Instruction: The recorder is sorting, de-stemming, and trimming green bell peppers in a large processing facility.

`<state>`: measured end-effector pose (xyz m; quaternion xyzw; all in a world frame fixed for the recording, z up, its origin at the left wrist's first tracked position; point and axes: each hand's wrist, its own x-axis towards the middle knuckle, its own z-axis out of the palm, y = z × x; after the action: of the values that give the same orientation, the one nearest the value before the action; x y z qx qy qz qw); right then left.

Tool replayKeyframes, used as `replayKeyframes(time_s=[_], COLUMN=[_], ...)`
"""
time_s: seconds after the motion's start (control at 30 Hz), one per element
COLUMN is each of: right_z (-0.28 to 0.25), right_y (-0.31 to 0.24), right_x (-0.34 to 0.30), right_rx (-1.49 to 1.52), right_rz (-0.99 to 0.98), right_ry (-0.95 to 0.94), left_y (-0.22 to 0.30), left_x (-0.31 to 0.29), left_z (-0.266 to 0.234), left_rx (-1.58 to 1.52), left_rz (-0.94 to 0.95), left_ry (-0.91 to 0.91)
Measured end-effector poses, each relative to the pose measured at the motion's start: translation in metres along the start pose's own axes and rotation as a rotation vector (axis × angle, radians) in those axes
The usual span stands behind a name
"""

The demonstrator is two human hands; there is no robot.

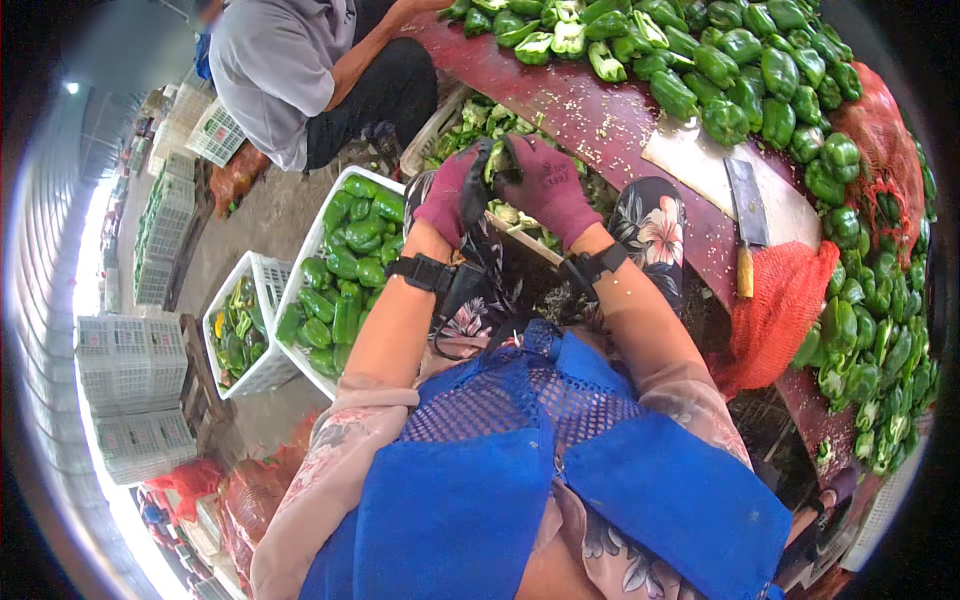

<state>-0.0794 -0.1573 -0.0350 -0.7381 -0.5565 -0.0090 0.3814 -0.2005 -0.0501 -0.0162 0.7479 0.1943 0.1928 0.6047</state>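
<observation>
My left hand (452, 197) and my right hand (548, 188), both in purple gloves with dark fingertips, meet above a white crate (413, 152) between my knees. Their fingers are curled around a green bell pepper (492, 165), of which only a small part shows between the gloves. Cut pepper pieces (512, 215) and green scraps lie in the crate below. To the right, a cleaver (746, 205) with a wooden handle rests on a pale board (690, 160), apart from my hands.
Whole and halved green peppers (715, 65) are heaped on the seed-strewn dark red table (570, 115). A red mesh sack (785, 310) hangs over its edge. White crates of peppers (335, 265) stand at my left. Another person (275, 80) sits at the far left; stacked crates (130, 360) lie beyond.
</observation>
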Motion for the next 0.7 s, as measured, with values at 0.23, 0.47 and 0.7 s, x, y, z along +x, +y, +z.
replayKeyframes(time_s=[0.23, 0.47, 0.7], right_z=[0.006, -0.003, 0.01], right_y=[0.013, 0.017, 0.028], right_x=[0.005, 0.008, 0.01], right_rx=[0.216, 0.06, -0.222], right_rz=[0.192, 0.311, 0.206], right_ry=[0.068, 0.138, 0.058], left_y=[0.0, 0.009, -0.02], left_x=[0.014, 0.032, 0.044], left_z=[0.015, 0.042, 0.046], left_rx=[-0.027, -0.611, -0.379], left_rz=[0.041, -0.334, -0.382], left_ry=[-0.063, 0.188, 0.262])
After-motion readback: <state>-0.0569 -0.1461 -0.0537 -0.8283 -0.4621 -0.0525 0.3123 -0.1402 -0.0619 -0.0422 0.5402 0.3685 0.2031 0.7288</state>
